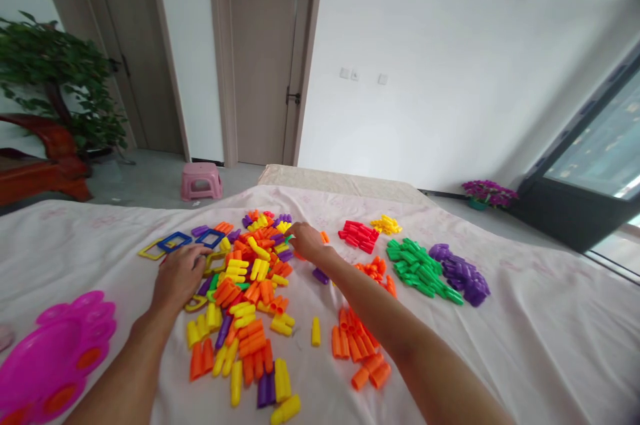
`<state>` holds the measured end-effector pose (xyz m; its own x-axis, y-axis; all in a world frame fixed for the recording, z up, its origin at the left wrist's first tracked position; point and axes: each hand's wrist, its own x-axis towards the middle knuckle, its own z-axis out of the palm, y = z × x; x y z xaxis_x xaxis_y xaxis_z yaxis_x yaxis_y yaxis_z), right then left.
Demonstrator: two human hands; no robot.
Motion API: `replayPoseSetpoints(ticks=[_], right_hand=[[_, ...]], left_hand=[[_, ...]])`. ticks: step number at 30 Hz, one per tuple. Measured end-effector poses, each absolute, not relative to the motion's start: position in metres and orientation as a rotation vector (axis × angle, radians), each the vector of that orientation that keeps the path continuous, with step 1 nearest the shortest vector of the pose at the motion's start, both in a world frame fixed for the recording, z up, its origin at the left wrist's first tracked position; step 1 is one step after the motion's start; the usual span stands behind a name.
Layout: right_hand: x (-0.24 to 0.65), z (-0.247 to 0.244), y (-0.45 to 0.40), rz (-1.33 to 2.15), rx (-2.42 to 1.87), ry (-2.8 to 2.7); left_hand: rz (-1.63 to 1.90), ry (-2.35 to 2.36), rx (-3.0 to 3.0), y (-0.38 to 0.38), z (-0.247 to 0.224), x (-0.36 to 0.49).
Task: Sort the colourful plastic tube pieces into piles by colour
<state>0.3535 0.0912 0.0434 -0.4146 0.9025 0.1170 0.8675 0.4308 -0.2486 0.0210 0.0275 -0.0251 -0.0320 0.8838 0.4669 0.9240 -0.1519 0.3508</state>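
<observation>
A large mixed heap of orange, yellow and purple plastic pieces [253, 335] lies on the pale cloth. My left hand [183, 271] rests at the heap's left edge, beside the blue square frames [175, 241]; its fingertips are partly hidden. At the heap's upper right is my right hand [306, 241], fingers bent close around a small green piece [289, 238]. Sorted piles lie to the right: red pieces [359, 236], yellow pieces [386, 224], green pieces [420, 267], purple pieces [460, 273] and orange pieces [353, 335], the last partly behind my right forearm.
A magenta plastic tray [55, 351] lies at the lower left of the cloth [530, 338]. Beyond the cloth stand a pink stool [201, 181], a wooden chair [45, 161], a leafy plant [60, 78] and purple flowers [489, 193]. A single yellow piece [315, 331] lies between heap and orange pile.
</observation>
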Motion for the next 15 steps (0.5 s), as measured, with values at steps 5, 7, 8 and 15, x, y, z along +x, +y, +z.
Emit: replayPoseSetpoints(ticks=[5, 7, 8, 15], right_hand=[[0.343, 0.043, 0.104, 0.136, -1.585, -2.588], [0.349, 0.045, 0.101, 0.143, -1.585, -2.594], [0.355, 0.047, 0.098, 0.152, -1.589, -2.580], [0.464, 0.072, 0.051, 0.171, -1.581, -2.258]], left_hand=[[-0.942, -2.018, -2.118, 0.024, -0.021, 0.025], [-0.933, -2.015, -2.117, 0.024, -0.021, 0.026], [-0.929, -2.011, -2.115, 0.024, -0.021, 0.026], [-0.888, -2.003, -2.137, 0.024, -0.020, 0.026]])
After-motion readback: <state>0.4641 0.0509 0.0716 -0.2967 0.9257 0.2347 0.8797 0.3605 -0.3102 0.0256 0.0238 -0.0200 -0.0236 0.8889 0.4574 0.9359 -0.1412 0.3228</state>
